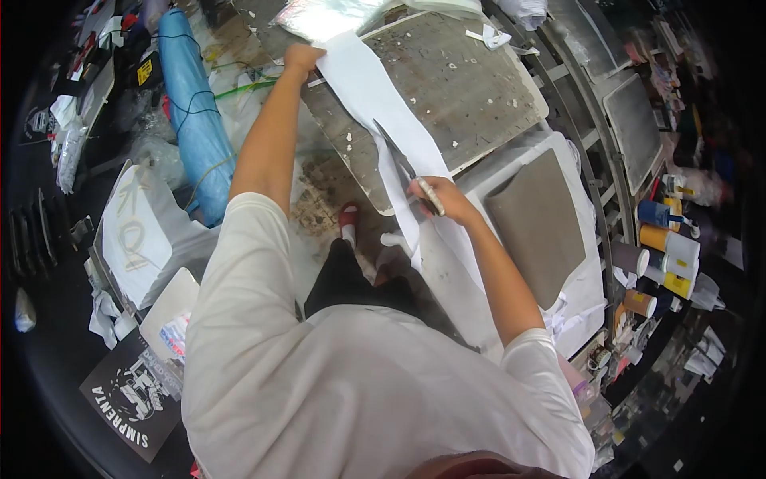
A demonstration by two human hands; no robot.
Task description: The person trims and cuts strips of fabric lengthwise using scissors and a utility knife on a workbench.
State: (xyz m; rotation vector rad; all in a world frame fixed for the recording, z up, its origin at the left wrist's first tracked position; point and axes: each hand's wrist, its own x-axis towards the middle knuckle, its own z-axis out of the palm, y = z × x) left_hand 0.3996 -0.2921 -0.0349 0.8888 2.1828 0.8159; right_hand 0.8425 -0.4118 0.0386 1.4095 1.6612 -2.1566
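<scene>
A long white sheet (375,92) stretches across the grey board (459,80) and hangs over its near edge. At its far left corner, my left hand (303,59) pinches the sheet's edge. My right hand (443,199) is closed round the handles of a pair of scissors (396,153). The blades point up and left, lying along a cut in the sheet. A narrow strip (392,180) hangs on the left of the cut. Whether the sheet is paper or cloth, I cannot tell.
Right of the sheet stands a second platen with a dark grey pad (538,227). A blue wrapped roll (191,112) leans at the left. Several ink tubs (669,251) line the far right. White scraps (488,36) lie on the board's far edge. A black printed sign (136,391) is at lower left.
</scene>
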